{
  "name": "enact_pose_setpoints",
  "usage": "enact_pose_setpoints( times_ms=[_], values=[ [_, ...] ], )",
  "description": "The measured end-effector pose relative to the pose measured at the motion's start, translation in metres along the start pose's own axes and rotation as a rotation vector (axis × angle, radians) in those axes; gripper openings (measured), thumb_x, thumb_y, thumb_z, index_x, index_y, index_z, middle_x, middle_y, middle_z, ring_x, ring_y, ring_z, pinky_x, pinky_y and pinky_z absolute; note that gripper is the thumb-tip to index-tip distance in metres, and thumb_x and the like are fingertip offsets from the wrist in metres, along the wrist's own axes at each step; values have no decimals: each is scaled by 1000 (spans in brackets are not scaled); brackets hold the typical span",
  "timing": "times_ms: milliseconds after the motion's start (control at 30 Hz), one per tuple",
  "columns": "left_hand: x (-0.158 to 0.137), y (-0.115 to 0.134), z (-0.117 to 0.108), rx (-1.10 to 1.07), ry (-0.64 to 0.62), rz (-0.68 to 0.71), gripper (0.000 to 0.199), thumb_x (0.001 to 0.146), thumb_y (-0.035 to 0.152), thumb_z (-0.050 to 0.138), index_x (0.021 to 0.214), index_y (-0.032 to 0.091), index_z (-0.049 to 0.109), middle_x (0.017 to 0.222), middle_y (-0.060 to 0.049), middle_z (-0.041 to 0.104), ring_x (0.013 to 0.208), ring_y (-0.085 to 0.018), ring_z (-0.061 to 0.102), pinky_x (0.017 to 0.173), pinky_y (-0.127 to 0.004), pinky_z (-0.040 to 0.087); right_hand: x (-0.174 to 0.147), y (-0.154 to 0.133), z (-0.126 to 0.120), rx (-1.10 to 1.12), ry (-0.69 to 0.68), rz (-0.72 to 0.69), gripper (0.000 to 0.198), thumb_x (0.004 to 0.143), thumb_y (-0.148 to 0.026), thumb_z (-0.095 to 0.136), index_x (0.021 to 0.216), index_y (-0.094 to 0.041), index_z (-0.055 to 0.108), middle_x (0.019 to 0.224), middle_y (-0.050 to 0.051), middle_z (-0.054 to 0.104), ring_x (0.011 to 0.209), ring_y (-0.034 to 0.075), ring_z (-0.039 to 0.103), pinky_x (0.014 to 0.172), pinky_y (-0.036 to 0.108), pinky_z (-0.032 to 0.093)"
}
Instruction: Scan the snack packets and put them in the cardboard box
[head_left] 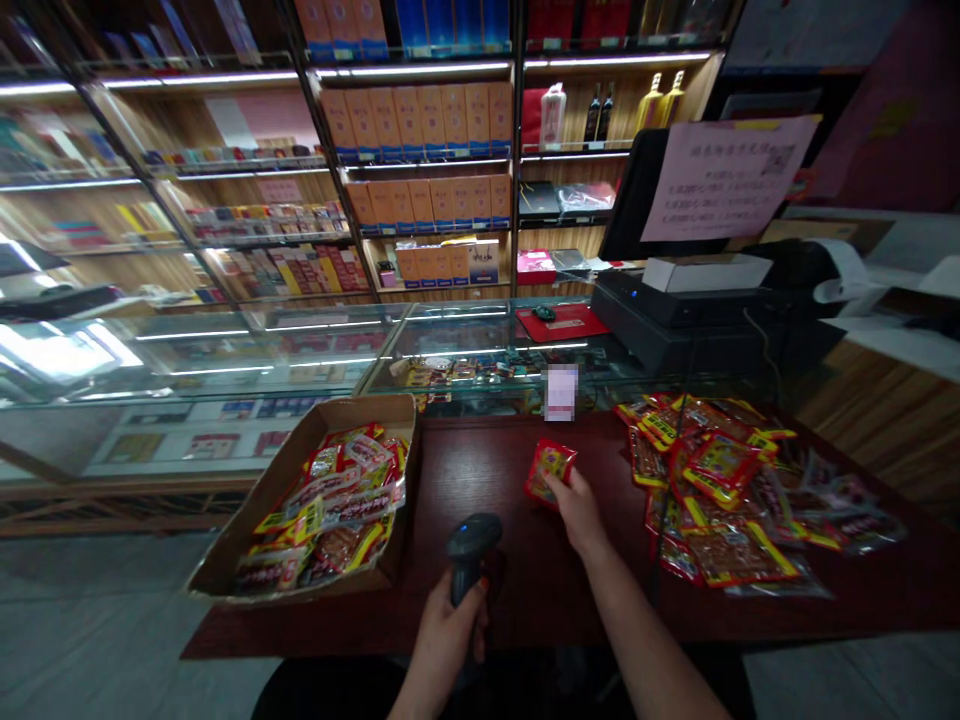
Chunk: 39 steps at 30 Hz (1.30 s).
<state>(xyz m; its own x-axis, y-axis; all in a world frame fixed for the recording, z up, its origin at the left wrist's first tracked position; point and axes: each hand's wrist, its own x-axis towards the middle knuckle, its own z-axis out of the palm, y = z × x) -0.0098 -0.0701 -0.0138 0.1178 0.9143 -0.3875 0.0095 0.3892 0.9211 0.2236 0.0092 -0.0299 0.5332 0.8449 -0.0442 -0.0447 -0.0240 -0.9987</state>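
Observation:
My left hand (pixel 448 622) is wrapped round the handle of a dark barcode scanner (pixel 474 540), which stands upright over the front of the dark red tabletop (pixel 480 470). In my right hand (pixel 576 503) is a red and yellow snack packet (pixel 551 470), pinched by its right side just above the table. To the left, a cardboard box (pixel 225 545) holds several mixed snack packets (pixel 330 510). A loose heap of red and yellow snack packets (pixel 720 470) lies to the right of my right hand.
Behind the table runs a glass display counter (pixel 465 345). On it are a mouse (pixel 544 313) on a red mat (pixel 577 322) and a monitor (pixel 630 200) with a paper notice (pixel 727 180). A small blurred card (pixel 561 392) stands at the table's back edge. Shelves hold boxes (pixel 431 120).

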Motion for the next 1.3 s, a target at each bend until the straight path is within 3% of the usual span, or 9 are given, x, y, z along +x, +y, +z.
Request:
enact_pose_setpoints(
  times_ms=[67, 200, 367, 500, 767, 1000, 1300],
  values=[
    [-6, 0, 0, 11, -17, 22, 49, 66, 64, 73, 83, 21, 56, 47, 9, 53, 26, -8, 41, 29, -19, 33, -9, 6, 13, 171, 14, 72, 39, 72, -47, 65, 98, -18, 70, 88, 4, 76, 79, 25, 71, 76, 36, 57],
    [-19, 1, -2, 57, -48, 64, 46, 72, 63, 70, 81, 21, 55, 48, 8, 52, 30, -9, 44, 33, -20, 36, -16, 7, 17, 210, 0, 28, 34, 69, -45, 71, 90, -19, 71, 85, 4, 77, 79, 24, 71, 75, 35, 56],
    [-29, 11, 3, 170, -80, 113, 46, 78, 57, 67, 100, 18, 59, 47, 10, 46, 35, -11, 44, 36, -21, 36, -15, 5, 15, 229, -2, 38, 40, 64, -46, 77, 93, -20, 67, 86, 5, 77, 80, 26, 72, 74, 38, 58],
    [-31, 22, 10, 236, -115, 121, 43, 81, 47, 65, 111, 17, 59, 49, 11, 44, 38, -12, 41, 38, -21, 34, -14, 7, 14, 279, 2, 91, 37, 68, -48, 73, 93, -21, 67, 85, 3, 76, 78, 25, 72, 70, 36, 58],
    [-28, 25, 10, 284, -164, 131, 31, 79, 44, 69, 93, 16, 67, 48, 8, 49, 39, -12, 44, 43, -22, 41, -13, 8, 14, 389, 3, 147, 36, 65, -49, 76, 87, -21, 69, 78, 1, 75, 75, 24, 71, 66, 32, 55],
    [-29, 24, 11, 301, -154, 211, 27, 81, 40, 67, 91, 16, 67, 49, 6, 50, 42, -13, 46, 46, -23, 43, -17, -2, 16, 438, -18, 147, 38, 63, -51, 79, 87, -22, 71, 82, 2, 77, 81, 25, 71, 74, 35, 55],
    [-32, 26, 7, 286, -131, 170, 19, 78, 33, 68, 87, 17, 67, 53, 5, 54, 46, -13, 48, 47, -22, 42, -16, 1, 16, 421, -27, 155, 41, 63, -52, 80, 90, -21, 71, 84, 3, 78, 83, 27, 72, 74, 36, 55]
  ],
)
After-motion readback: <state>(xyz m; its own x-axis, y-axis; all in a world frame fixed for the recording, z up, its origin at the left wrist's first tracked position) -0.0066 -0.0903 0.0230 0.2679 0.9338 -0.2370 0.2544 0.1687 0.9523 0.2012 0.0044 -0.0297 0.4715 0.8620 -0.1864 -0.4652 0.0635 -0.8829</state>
